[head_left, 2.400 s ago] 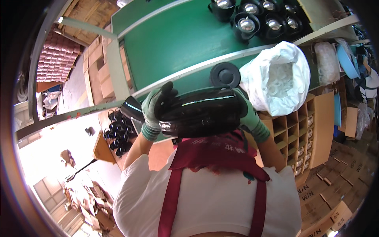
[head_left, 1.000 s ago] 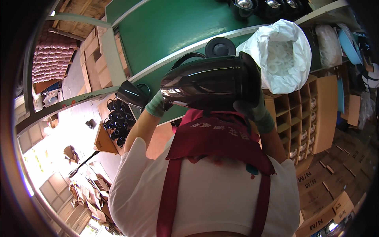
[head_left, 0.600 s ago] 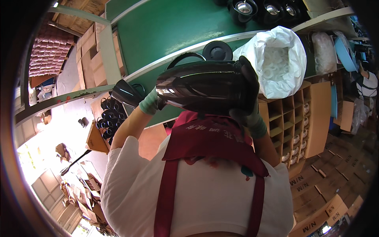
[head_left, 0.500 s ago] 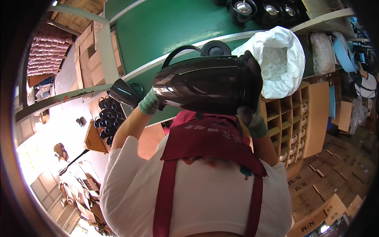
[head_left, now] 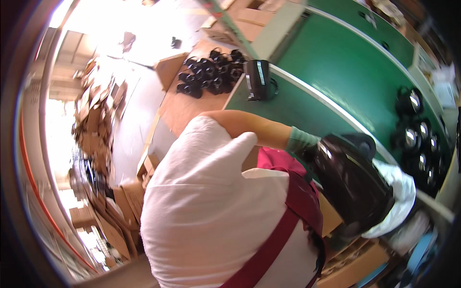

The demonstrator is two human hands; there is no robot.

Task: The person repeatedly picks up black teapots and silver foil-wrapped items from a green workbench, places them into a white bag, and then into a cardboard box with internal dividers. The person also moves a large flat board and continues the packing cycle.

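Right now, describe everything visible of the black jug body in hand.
The jug body is glossy black, plastic or coated metal by its look, with a pale highlight near its narrower end. It slants, widening toward the lower right, and overlaps the white sack in view. The gloved left hand grips the narrower end; the right hand is at the wider end, grip unclear.

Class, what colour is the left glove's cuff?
The cuff is light green, seen best in the head view.

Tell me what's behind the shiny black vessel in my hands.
Past the black vessel, part of a white bag, a dark round piece and some green tabletop show. The vessel covers the rest; the bag's contents can't be seen.
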